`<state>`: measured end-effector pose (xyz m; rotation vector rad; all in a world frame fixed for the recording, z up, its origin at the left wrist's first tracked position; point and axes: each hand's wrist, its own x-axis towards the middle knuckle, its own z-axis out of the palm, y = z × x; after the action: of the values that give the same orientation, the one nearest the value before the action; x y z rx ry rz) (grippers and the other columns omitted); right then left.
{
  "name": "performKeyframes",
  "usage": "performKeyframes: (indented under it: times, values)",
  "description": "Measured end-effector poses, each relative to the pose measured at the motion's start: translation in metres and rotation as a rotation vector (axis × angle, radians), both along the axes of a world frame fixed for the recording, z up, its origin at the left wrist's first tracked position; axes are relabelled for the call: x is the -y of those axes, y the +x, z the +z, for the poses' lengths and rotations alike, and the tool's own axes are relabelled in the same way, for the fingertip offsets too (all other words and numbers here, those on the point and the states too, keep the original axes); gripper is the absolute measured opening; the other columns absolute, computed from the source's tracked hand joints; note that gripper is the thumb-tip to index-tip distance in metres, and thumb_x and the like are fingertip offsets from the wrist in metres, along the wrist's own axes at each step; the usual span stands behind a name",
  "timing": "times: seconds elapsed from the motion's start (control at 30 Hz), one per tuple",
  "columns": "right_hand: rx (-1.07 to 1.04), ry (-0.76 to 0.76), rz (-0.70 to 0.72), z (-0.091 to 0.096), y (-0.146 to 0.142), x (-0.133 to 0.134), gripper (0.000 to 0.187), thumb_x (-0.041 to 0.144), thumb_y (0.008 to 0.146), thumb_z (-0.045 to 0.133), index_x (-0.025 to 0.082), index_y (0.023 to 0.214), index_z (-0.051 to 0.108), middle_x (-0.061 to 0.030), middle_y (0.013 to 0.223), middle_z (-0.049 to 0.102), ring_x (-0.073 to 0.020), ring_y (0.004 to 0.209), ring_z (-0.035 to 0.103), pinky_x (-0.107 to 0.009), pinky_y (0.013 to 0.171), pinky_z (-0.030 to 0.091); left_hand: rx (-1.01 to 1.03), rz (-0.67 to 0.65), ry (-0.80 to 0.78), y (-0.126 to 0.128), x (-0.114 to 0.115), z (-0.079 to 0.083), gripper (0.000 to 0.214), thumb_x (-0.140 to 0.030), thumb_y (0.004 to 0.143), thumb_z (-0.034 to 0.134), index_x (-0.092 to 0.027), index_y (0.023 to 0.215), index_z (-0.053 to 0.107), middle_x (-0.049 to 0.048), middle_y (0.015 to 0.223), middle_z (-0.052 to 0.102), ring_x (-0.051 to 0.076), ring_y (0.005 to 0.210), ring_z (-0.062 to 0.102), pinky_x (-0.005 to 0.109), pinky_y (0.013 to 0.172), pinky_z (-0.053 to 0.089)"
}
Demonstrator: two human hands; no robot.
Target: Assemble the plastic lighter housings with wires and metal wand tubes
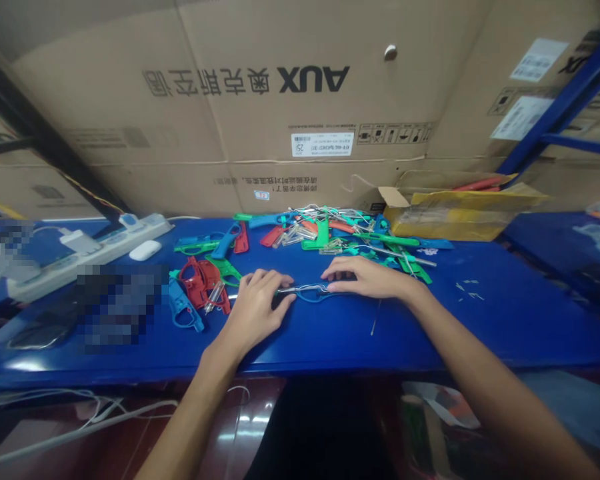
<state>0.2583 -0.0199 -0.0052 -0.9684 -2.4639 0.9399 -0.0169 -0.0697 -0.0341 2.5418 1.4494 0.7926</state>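
Between my hands, low over the blue table (pixel 300 347), lies a blue plastic lighter handle half (pixel 315 295) with a loop, thin white wires (pixel 313 288) and a slim metal rod (pixel 287 291). My left hand (pixel 260 303) is closed round the left end at the rod, with the thumb along the near side. My right hand (pixel 357 277) pinches the right end at the wires, its fingers bent; the fingertips partly hide what they touch. Below it a thin wire with a small tip (pixel 373 327) rests on the table.
Behind my hands is a pile of green, blue and red handle parts (pixel 323 233) with metal tubes. Red and blue handle shells (pixel 197 287) lie left. Further left are a power strip (pixel 95 250) and white earbud case (pixel 145 250). An open carton (pixel 455 213) stands back right.
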Motion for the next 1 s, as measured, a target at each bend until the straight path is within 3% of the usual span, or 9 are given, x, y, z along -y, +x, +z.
performKeyframes:
  times: [0.2,0.4,1.0]
  values:
    - [-0.001,0.041,0.031,-0.0020,-0.0033,-0.0003,0.034,0.047,0.091,0.068,0.022,0.114,0.071,-0.0057,0.110,0.067,-0.0203,0.101,0.062,-0.037,0.091,0.050,0.025,-0.009,-0.031,-0.0035,-0.0012,0.0041,0.005,-0.025,0.095,0.063,-0.024,0.098,0.067,0.0013,0.106,0.073,0.024,0.101,0.059,0.042,0.092,0.036]
    - [0.012,0.087,0.069,-0.0003,-0.0039,-0.0006,0.031,0.047,0.093,0.066,0.022,0.110,0.072,-0.0060,0.109,0.068,-0.0208,0.102,0.063,-0.038,0.092,0.048,0.027,-0.030,-0.011,-0.0050,-0.0030,0.0050,0.011,-0.026,0.097,0.062,-0.024,0.092,0.072,0.0010,0.102,0.075,0.022,0.095,0.061,0.039,0.087,0.038]
    - [0.024,0.076,0.052,-0.0033,-0.0050,-0.0006,0.030,0.046,0.094,0.065,0.022,0.111,0.072,-0.0068,0.110,0.068,-0.0213,0.101,0.063,-0.038,0.090,0.049,-0.153,-0.003,0.050,-0.0005,0.0020,0.0051,0.020,-0.026,0.102,0.054,-0.022,0.097,0.073,0.0026,0.105,0.070,0.022,0.091,0.059,0.035,0.074,0.041]
